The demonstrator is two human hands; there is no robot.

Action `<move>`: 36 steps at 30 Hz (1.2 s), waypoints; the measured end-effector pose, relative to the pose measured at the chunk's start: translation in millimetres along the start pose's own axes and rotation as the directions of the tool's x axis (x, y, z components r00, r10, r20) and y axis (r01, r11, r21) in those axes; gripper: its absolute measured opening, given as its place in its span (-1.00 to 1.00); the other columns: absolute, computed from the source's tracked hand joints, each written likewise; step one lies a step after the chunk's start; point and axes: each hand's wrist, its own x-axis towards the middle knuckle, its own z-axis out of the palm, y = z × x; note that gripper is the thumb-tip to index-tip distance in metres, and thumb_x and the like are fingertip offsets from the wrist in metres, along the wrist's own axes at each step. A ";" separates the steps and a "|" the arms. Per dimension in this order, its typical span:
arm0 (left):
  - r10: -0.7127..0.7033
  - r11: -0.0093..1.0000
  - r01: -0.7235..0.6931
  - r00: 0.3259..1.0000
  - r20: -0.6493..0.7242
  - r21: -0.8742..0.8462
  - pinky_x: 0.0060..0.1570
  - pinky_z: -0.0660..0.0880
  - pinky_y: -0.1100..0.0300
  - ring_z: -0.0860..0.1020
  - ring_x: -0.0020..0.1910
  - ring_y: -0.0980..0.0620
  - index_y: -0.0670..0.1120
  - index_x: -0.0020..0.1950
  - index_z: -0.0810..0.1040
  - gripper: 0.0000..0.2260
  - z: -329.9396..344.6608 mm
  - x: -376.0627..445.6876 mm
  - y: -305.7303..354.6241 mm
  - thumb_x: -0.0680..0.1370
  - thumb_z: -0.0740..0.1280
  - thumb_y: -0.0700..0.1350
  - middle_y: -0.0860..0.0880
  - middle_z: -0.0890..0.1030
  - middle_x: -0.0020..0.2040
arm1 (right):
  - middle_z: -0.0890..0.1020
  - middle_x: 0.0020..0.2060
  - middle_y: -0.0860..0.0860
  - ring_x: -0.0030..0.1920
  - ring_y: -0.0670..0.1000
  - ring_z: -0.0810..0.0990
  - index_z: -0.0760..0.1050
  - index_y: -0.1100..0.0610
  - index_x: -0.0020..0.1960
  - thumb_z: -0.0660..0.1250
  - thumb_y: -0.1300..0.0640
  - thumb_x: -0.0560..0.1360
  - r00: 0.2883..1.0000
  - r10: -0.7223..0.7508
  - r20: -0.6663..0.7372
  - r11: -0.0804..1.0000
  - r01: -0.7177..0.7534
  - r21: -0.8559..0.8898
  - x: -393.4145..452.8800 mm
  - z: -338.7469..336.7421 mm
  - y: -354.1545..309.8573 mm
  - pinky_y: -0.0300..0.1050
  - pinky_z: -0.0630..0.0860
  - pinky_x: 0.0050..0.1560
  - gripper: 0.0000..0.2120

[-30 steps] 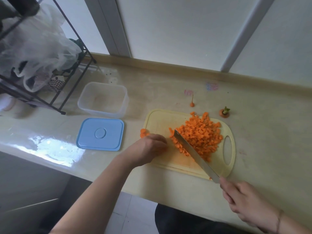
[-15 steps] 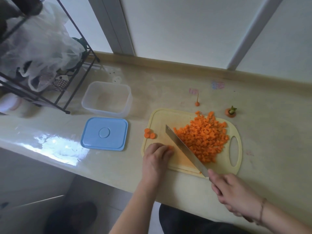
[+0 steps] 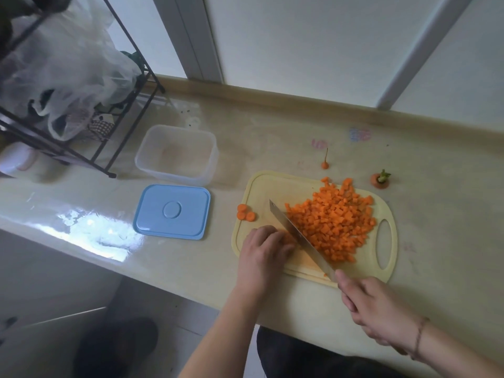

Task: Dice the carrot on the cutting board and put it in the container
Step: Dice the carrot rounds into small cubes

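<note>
Since a half-second ago, little change: knife [image 3: 298, 236] blade sits slightly further toward the board's near-left corner, left hand [image 3: 263, 248] stays put beside it. Left hand is curled knuckles-up on the yellow cutting board [image 3: 261, 186], fingertips against the blade's left face, pressing on a carrot piece mostly hidden under them. Right hand [image 3: 373, 306] is wrapped round the knife handle off the board's near edge. Diced carrot pile [image 3: 335, 222] covers the board's right half, touching the blade. Two carrot slices [image 3: 245, 212] lie on the counter [image 3: 272, 137] just off the board's left edge. Clear container [image 3: 177, 154] stands further left, blue lid [image 3: 171, 211] in front of it.
</note>
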 end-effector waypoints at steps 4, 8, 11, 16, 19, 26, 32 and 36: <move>0.063 0.997 -0.063 0.998 -0.002 -0.036 -0.02 0.53 0.12 0.56 -0.04 -0.07 -0.18 0.05 0.67 -0.86 -6.2 -1.1 -3.6 0.55 0.46 -0.14 -0.10 0.58 0.02 | 0.27 -0.57 -0.01 -0.61 -0.02 0.16 0.30 0.09 -0.35 0.06 -0.47 0.30 1.000 -0.004 -0.012 1.000 0.004 0.014 -2.4 -1.9 0.0 -0.33 0.12 -0.56 -0.41; 0.174 0.984 -0.172 0.982 0.072 -0.036 0.03 0.53 0.07 0.56 -0.01 -0.10 -0.21 0.00 0.67 -0.92 -6.4 3.2 -4.3 0.53 0.44 -0.23 -0.12 0.61 0.01 | 0.29 -0.54 0.01 -0.59 -0.02 0.17 0.31 0.08 -0.35 0.08 -0.46 0.33 1.000 0.007 0.012 1.000 -0.008 0.014 -4.6 -0.9 2.5 -0.33 0.12 -0.54 -0.42; 0.179 0.983 -0.174 0.981 0.078 -0.063 0.04 0.52 0.11 0.57 -0.01 -0.09 -0.22 -0.04 0.68 -0.90 -3.7 6.0 -4.9 0.56 0.38 -0.22 -0.11 0.64 0.01 | 0.31 -0.57 -0.02 -0.59 -0.02 0.20 0.31 0.06 -0.40 0.08 -0.45 0.35 1.000 0.001 0.018 1.000 -0.001 -0.021 -6.1 0.3 4.2 -0.32 0.13 -0.57 -0.44; 0.163 0.984 -0.156 0.983 0.081 -0.092 0.12 0.47 0.25 0.57 0.03 -0.05 -0.21 -0.05 0.68 -0.90 -2.7 7.0 -8.7 0.55 0.38 -0.22 -0.08 0.66 0.02 | 0.29 -0.64 -0.05 -0.65 -0.12 0.23 0.28 0.08 -0.43 0.02 -0.27 0.56 0.996 -0.084 -0.025 0.988 0.080 -0.134 2.6 8.1 -1.9 -0.35 0.17 -0.58 -0.45; 0.158 0.984 -0.149 0.984 0.086 -0.095 0.06 0.53 0.18 0.58 0.02 -0.06 -0.20 -0.03 0.68 -0.92 -4.4 6.3 -9.2 0.55 0.40 -0.22 -0.07 0.65 0.03 | 0.31 -0.64 -0.04 -0.67 -0.14 0.25 0.31 0.09 -0.44 -0.01 -0.27 0.57 0.991 -0.129 -0.047 0.978 0.119 -0.169 14.2 12.1 -13.9 -0.38 0.17 -0.60 -0.43; 0.134 0.982 -0.126 0.990 0.050 -0.142 0.00 0.53 0.13 0.58 -0.03 -0.08 -0.22 -0.04 0.65 -0.95 -10.1 6.1 -5.1 0.54 0.45 -0.24 -0.10 0.63 -0.01 | 0.29 -0.61 -0.04 -0.66 -0.07 0.21 0.28 0.08 -0.44 0.06 -0.26 0.57 0.997 -0.069 -0.015 0.994 0.068 -0.081 1.4 6.5 -13.6 -0.33 0.15 -0.63 -0.45; 0.137 0.984 -0.127 0.988 0.072 -0.126 -0.02 0.53 0.16 0.57 -0.04 -0.06 -0.23 -0.06 0.64 -0.94 -9.4 4.5 -5.9 0.51 0.40 -0.25 -0.11 0.63 -0.05 | 0.31 -0.61 -0.03 -0.62 -0.11 0.24 0.29 0.09 -0.43 0.01 -0.33 0.48 0.995 -0.101 -0.025 0.981 0.096 -0.166 -0.4 8.5 -3.5 -0.32 0.22 -0.52 -0.45; 0.149 0.983 -0.138 0.985 0.085 -0.124 -0.01 0.54 0.15 0.59 -0.03 -0.06 -0.23 -0.07 0.65 -0.94 -8.2 4.2 -7.8 0.48 0.40 -0.29 -0.10 0.64 -0.03 | 0.30 -0.63 -0.03 -0.61 -0.10 0.26 0.26 0.09 -0.46 -0.08 -0.45 0.38 0.990 -0.131 -0.055 0.961 0.114 -0.251 11.3 14.8 -6.9 -0.13 0.32 -0.37 -0.37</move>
